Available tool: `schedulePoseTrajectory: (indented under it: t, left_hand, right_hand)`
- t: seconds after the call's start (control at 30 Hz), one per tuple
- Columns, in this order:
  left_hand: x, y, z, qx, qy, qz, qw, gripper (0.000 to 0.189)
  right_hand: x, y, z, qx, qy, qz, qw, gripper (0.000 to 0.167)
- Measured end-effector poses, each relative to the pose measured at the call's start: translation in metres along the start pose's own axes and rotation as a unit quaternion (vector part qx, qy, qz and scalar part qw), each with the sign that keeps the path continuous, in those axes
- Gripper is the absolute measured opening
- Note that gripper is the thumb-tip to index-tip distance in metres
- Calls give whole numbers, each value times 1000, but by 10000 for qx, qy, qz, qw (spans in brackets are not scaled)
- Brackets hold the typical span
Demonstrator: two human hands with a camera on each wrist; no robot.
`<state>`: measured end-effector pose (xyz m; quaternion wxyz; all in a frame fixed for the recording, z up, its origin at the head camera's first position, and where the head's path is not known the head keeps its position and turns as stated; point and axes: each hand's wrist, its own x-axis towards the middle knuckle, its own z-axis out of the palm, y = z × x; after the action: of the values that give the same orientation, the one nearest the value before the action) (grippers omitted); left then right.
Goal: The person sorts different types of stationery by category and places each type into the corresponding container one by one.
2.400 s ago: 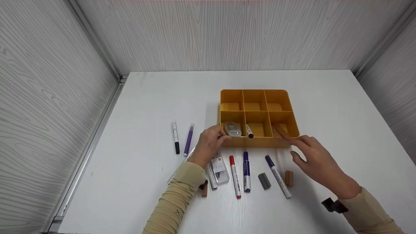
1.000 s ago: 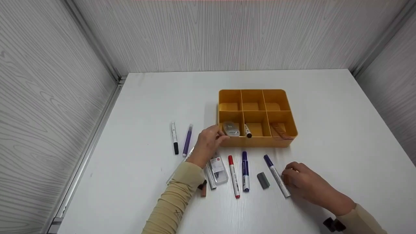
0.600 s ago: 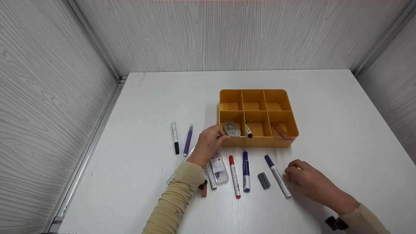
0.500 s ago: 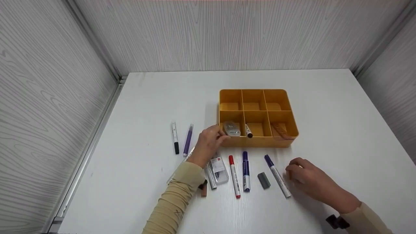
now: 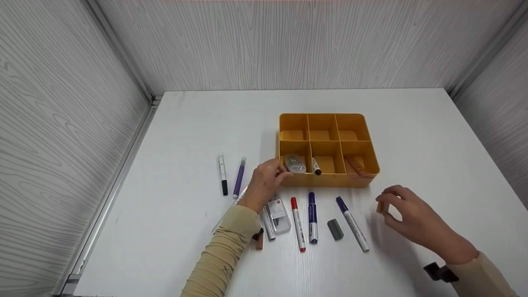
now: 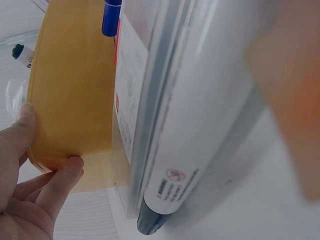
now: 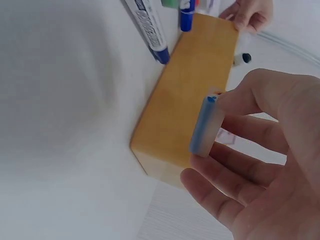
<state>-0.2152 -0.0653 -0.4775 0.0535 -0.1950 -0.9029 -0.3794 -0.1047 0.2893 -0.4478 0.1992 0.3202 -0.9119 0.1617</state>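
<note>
My left hand pinches the front left corner of a yellow six-compartment organizer box, thumb at the rim and fingers against the outer wall. To the right of the box, my right hand holds a small block-shaped eraser between thumb and fingers, raised over the table. In the right wrist view the eraser shows a blue face and a pale one. The box's front row contains a clear plastic case, a dark-tipped marker and a reddish see-through ruler.
In front of the box lie a red marker, a thick blue marker, a grey block, a blue-capped marker and a flat clear case. Left lie a black-capped marker and a purple pen.
My right hand left the ruler in the front right compartment, came down to the table, took the eraser and lifted it to the right. My left hand stays at the box corner.
</note>
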Motion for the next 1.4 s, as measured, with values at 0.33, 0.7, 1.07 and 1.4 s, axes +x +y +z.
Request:
schedulePoseTrajectory:
  t: [0.33,0.7,1.07,1.4]
  left_hand:
    - [-1,-1,0,-65,23,39,10000,20]
    - [-2,-2,-1,-92,49,49,9999,20]
    - [1,-1,2,39,-35,-80,10000,21]
    - [1,0,1,-19,-66,-157,9999,21]
  right_hand:
    - [22,9,-25,39,591,13,9982,38]
    - [53,12,-40,8,828,45,9966,34]
    - [78,20,-40,-88,847,-104,9963,31]
    - [97,31,-37,2,812,-201,9965,29]
